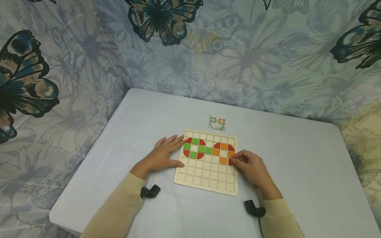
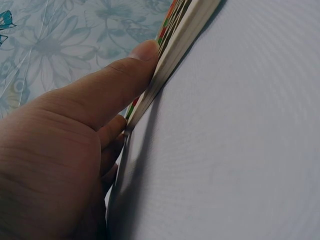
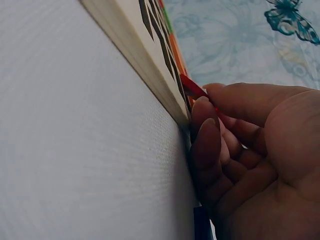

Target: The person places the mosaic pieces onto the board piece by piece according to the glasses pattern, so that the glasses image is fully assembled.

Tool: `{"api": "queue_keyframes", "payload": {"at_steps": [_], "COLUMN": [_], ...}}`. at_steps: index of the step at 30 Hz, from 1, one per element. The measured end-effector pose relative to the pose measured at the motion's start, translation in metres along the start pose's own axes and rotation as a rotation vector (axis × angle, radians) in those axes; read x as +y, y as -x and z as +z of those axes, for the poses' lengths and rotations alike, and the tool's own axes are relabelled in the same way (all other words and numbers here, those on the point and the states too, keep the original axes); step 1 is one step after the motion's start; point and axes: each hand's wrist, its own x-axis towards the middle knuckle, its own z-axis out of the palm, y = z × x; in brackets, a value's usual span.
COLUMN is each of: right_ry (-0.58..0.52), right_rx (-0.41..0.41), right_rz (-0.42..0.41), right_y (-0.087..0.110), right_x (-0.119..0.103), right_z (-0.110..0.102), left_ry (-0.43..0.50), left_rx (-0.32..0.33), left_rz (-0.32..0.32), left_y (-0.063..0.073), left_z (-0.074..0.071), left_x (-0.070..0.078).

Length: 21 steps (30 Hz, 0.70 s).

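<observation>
A square wooden grid board (image 1: pixel 205 178) lies on the table, its upper cells holding red, green and orange pieces. Between thumb and fingers my right hand (image 1: pixel 250 165) pinches a red quarter-round piece (image 3: pixel 192 87), tilted at the board's right edge. Just left of that piece sits an orange square (image 1: pixel 223 160). My left hand (image 1: pixel 163 155) lies at the left edge, fingers spread and nearly straight, with the thumb touching the rim. Green squares (image 1: pixel 209 150) and red quarter-rounds form a ring at the left, joined to an orange and red group at the right.
Behind the board lies a small pattern card (image 1: pixel 217 122) with a similar coloured design. A white cloth covers the table (image 1: pixel 143 112), which stands against a wall hung with butterfly-and-flower fabric (image 1: pixel 178 66). Black wrist-camera mounts (image 1: pixel 254 209) stick out at both sleeves.
</observation>
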Motion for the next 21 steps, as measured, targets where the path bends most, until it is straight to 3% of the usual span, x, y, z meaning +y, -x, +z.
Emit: {"api": "queue_keyframes", "payload": {"at_steps": [21], "right_ry": [-0.034], "right_rx": [0.018], "right_rz": [-0.036], "right_y": [0.0014], "right_x": [0.0031], "right_z": [-0.0026], "left_ry": [0.009], "left_rx": [-0.001], "left_rz": [0.013], "left_y": [0.0006], "left_z": [-0.0018], "left_x": [0.0012]}}
